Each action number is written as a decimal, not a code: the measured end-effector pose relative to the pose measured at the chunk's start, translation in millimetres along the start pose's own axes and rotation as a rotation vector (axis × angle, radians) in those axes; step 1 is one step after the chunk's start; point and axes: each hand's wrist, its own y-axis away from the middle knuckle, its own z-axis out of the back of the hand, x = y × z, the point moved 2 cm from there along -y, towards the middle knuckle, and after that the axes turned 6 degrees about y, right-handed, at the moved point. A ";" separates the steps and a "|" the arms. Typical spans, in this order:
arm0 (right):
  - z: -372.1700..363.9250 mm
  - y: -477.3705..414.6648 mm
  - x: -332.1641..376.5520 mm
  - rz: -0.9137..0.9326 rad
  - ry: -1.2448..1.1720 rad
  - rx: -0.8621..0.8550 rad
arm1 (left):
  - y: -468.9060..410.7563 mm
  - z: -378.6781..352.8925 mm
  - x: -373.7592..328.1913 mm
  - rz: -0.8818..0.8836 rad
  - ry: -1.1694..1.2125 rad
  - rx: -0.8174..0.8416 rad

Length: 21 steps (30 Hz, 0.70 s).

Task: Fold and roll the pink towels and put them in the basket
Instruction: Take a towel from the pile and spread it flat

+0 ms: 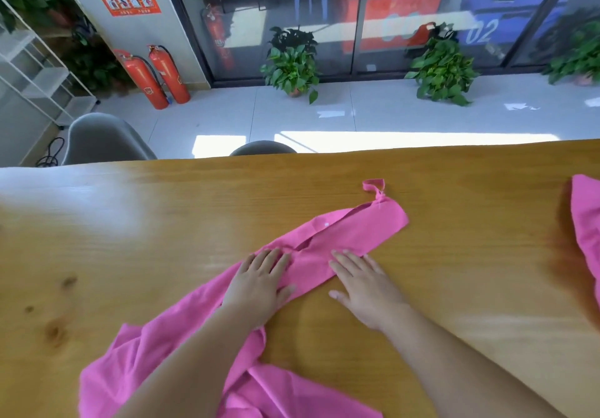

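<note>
Wooden counter [130, 239] carries a pink towel [341, 232] stretched diagonally toward its far side. Both hands lie flat with straight fingers: left hand [259, 282] presses on the towel, right hand [363, 287] touches its edge. Another pink towel [587, 219] lies at the right edge.

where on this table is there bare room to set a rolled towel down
Bare wood lies left of the pink towel, out to the table edge, and between its far end and the second towel. Crowded mid-front: left hand, right hand and bunched cloth.
</note>
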 end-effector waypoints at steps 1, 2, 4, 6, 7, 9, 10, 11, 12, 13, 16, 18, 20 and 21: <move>2.4 -2.0 -12.5 0.010 0.019 0.010 | -2.8 3.4 4.5 0.004 -0.007 0.028; 5.5 -4.4 -25.0 0.012 0.036 0.026 | -5.5 7.5 9.3 0.021 -0.005 0.048; 11.6 -8.0 -48.6 -0.015 0.079 0.067 | -10.8 16.9 19.2 0.070 0.000 0.071; 17.5 -9.5 -65.9 -0.085 0.111 0.102 | -14.5 24.2 27.3 0.106 -0.008 0.082; 19.0 -9.7 -70.5 -0.135 0.116 0.117 | -14.9 26.6 30.3 0.116 -0.008 0.076; 20.4 -10.0 -67.4 -0.241 0.094 0.105 | -13.0 29.4 33.8 0.116 -0.003 0.037; 20.9 -10.4 -58.6 -0.280 0.078 0.061 | -11.1 29.7 33.6 0.099 0.009 0.000; 21.2 -10.8 -44.7 -0.299 0.059 0.007 | -8.7 29.5 32.1 0.070 0.027 -0.045; 19.5 -10.7 -27.3 -0.294 0.033 -0.038 | -6.2 28.3 29.9 0.029 0.038 -0.088; 15.4 -9.7 -9.3 -0.270 0.004 -0.073 | -4.5 25.4 27.6 -0.026 0.032 -0.118; 0.2 -1.9 28.6 -0.255 -0.052 -0.089 | -1.7 7.3 29.6 -0.192 -0.086 -0.113; -6.6 1.4 26.3 -0.327 -0.045 -0.080 | -0.1 -0.6 41.2 -0.180 -0.132 -0.112; -6.8 -0.5 10.1 -0.348 -0.014 -0.064 | 0.6 -0.1 52.8 -0.095 -0.144 -0.097; -4.8 -3.6 -0.5 -0.340 0.001 -0.040 | -0.4 2.0 56.6 -0.051 -0.141 -0.087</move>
